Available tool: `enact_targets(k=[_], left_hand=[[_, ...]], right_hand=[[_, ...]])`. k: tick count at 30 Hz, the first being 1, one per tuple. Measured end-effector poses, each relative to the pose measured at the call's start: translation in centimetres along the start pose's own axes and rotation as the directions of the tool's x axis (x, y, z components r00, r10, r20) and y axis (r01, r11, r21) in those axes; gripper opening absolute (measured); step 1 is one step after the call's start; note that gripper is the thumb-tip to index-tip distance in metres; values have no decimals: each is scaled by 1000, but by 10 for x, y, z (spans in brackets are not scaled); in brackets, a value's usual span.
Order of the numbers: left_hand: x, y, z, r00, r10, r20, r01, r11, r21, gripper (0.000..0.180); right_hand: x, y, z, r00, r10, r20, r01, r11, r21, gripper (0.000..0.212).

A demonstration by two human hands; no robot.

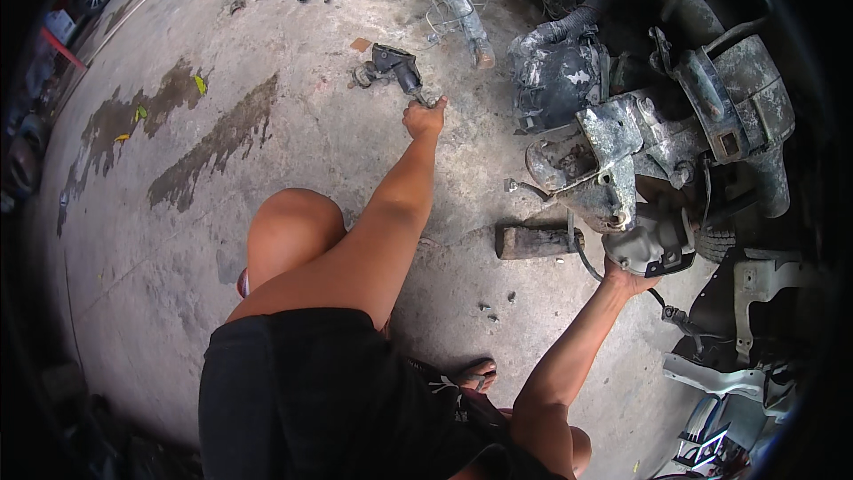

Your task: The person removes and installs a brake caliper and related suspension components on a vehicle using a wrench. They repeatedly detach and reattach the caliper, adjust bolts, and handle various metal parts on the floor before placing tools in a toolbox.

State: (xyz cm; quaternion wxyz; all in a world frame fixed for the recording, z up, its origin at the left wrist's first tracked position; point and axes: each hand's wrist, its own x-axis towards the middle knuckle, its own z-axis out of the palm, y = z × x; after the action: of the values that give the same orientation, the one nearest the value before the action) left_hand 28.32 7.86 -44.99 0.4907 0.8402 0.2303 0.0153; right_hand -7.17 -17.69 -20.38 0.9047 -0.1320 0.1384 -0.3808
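My left hand (424, 118) stretches forward to the concrete floor, its fingers closed on the near end of a dark, angled metal part (396, 66). That part has a boxy black body and a rounded knob at its left. To the right, my right hand (632, 281) supports a rounded grey metal housing (647, 244) from below; most of its fingers are hidden behind the housing. Just above sits a large, dirty metal assembly (659, 132) with brackets and bolts, and the housing's top edge meets or overlaps it. I cannot tell whether the two are joined.
A wooden block (536, 243) lies left of the housing, near a black cable (586, 258). Several small bolts (494, 308) are scattered on the floor. A black ribbed-hose box (558, 80) and a metal tube with wires (459, 9) lie farther off. Metal brackets (753, 298) crowd the right.
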Motion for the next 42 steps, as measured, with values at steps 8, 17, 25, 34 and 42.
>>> enact_targets(k=[8,17,25,34,42], left_hand=[[-10,31,-24,989,-24,-147,5,991,-134,65],[14,36,-20,989,-68,-132,12,922,-388,45],[26,25,4,993,-90,-79,39,865,-500,43],[55,28,11,987,-158,14,118,672,-731,40],[36,34,1,981,-165,105,186,618,-764,37]], right_hand=[[-8,7,9,1000,1,-26,-2,998,-60,30],[10,-6,-15,1000,19,-4,-19,999,26,38],[3,-5,-9,999,25,40,-25,1000,2,36],[3,-1,-9,999,2,43,-3,1000,3,37],[13,-9,-22,998,18,63,-19,1000,18,40]])
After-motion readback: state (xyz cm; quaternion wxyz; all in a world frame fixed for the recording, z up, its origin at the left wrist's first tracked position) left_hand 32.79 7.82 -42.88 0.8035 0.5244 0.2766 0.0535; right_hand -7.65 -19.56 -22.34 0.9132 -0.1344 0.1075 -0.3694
